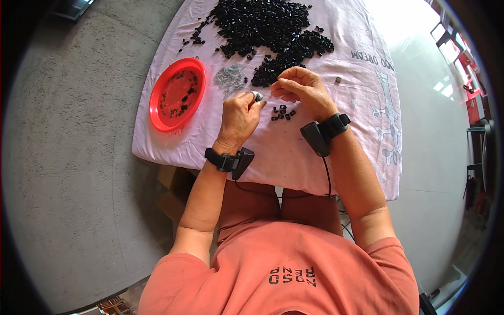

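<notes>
Seated at a bench point(294, 157) covered with a pale pink cloth point(362, 100). Left hand point(239, 118) curled into a loose fist, grip pressed together, pinching a small silvery metal piece point(256, 95) between thumb and forefinger, just above the cloth. Right hand point(302, 89) close beside, fingers bent inward and nearly closed; possibly holding one tiny black part at the fingertips, but too small to tell for sure. Between and just below both hands, a little group of small black parts point(282, 113) lying on the cloth. Farther up, a big heap of the same black parts point(268, 26), spreading almost to the right hand. Just left of that heap's lower end, a small pile of grey metal pieces point(230, 79), near the left hand. At the left side of the cloth, a round red plate point(157, 89) with some black parts scattered inside. One single dark round piece point(338, 80) alone to the right of the right hand. Black wrist bands with small devices point(317, 137) on both wrists, thin cables hanging down from them. Grey concrete floor point(79, 157) around.
</notes>
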Motion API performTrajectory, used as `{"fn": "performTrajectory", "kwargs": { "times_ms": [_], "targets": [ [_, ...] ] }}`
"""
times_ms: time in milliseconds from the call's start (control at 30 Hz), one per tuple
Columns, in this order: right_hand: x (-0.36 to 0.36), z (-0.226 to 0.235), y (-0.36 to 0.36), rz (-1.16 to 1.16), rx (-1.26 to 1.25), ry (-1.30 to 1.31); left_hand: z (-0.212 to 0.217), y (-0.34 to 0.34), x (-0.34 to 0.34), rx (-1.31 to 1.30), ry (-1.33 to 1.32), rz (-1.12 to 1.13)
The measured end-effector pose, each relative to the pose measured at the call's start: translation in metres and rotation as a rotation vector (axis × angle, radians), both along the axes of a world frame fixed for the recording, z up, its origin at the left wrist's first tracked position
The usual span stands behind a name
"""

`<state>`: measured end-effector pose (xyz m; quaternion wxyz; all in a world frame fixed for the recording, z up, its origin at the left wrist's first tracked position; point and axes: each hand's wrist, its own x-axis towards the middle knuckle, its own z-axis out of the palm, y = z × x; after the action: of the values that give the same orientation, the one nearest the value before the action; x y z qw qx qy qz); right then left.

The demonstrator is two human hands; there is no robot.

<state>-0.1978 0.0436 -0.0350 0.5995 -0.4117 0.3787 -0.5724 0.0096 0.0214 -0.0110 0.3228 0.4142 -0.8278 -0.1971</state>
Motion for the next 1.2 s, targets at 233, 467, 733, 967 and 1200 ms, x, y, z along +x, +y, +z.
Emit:
{"fn": "performTrajectory", "kwargs": {
  "times_ms": [233,467,733,967,1200],
  "targets": [
    [-0.002,-0.004,-0.004,-0.100,-0.031,0.037,-0.013,0.004,0.026,0.060,-0.059,0.081],
    [-0.001,-0.013,-0.009,-0.245,-0.039,0.178,-0.002,-0.037,0.086,-0.073,-0.098,0.310],
    [-0.002,-0.013,-0.010,-0.403,-0.057,0.105,0.017,-0.063,0.121,-0.234,-0.088,0.555],
    [-0.009,-0.015,-0.011,-0.512,-0.025,0.154,0.000,-0.033,0.052,-0.069,-0.083,0.216],
    [-0.009,-0.019,-0.013,-0.525,-0.074,0.197,-0.007,-0.064,0.019,-0.108,-0.292,0.191]
  ]
}}
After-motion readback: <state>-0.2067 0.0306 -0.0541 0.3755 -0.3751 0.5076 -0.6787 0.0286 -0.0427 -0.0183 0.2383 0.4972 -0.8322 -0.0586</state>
